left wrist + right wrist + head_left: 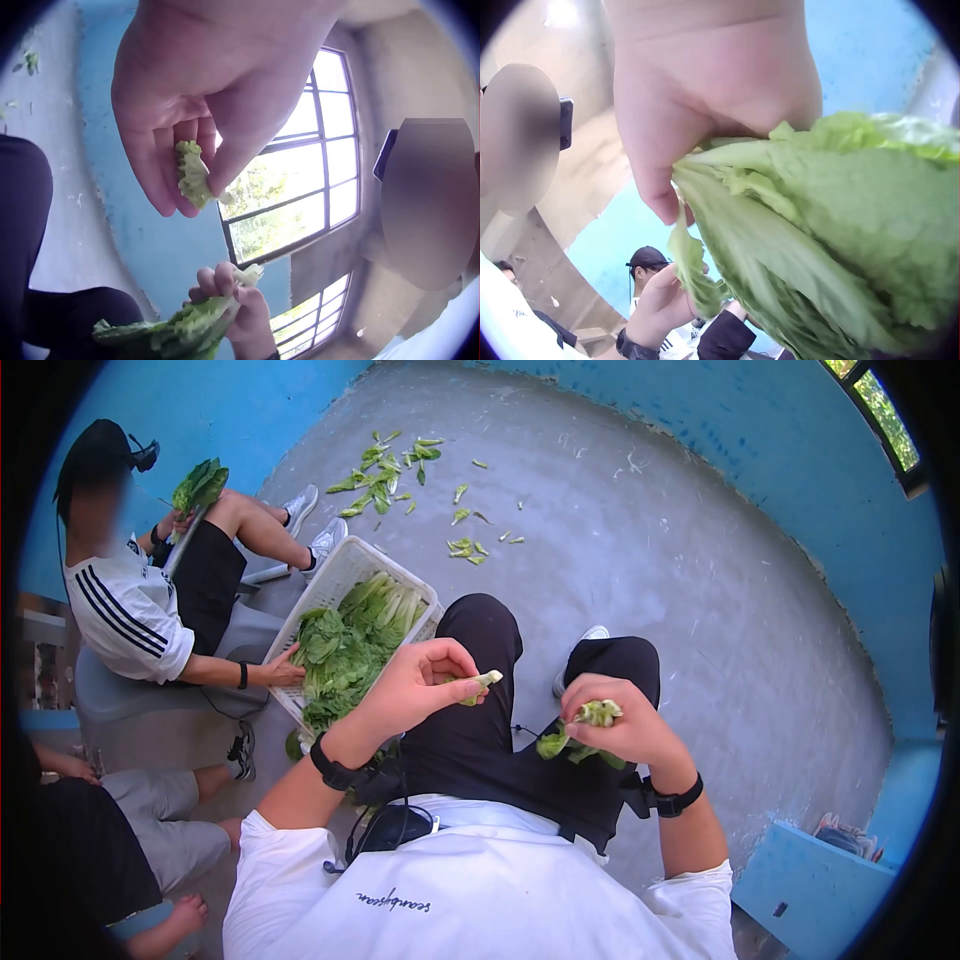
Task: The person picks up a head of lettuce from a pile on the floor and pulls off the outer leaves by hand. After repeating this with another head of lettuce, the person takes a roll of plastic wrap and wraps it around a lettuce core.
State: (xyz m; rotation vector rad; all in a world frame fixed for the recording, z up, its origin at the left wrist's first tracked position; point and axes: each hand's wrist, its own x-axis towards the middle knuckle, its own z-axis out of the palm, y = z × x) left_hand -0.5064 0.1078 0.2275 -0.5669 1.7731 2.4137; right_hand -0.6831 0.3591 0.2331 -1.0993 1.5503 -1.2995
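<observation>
My left hand (415, 685) pinches a small pale-green lettuce leaf (193, 176) between thumb and fingers, in front of my lap. Across from it, my right hand (635, 725) grips a leafy lettuce (817, 217) around its stem end. In the head view the pale stem end shows above the fist and green leaves hang below it. The right wrist view has long leaves fanning out from under the palm, with the leaf in my left hand close beside them.
At my left stands a white plastic crate (405, 568) filled with lettuce (350, 640). A seated person (130, 610) rests one hand on that lettuce and holds another bunch (200, 485). Torn leaves (375, 485) lie scattered on the grey floor. A blue cabinet (810, 880) stands at right.
</observation>
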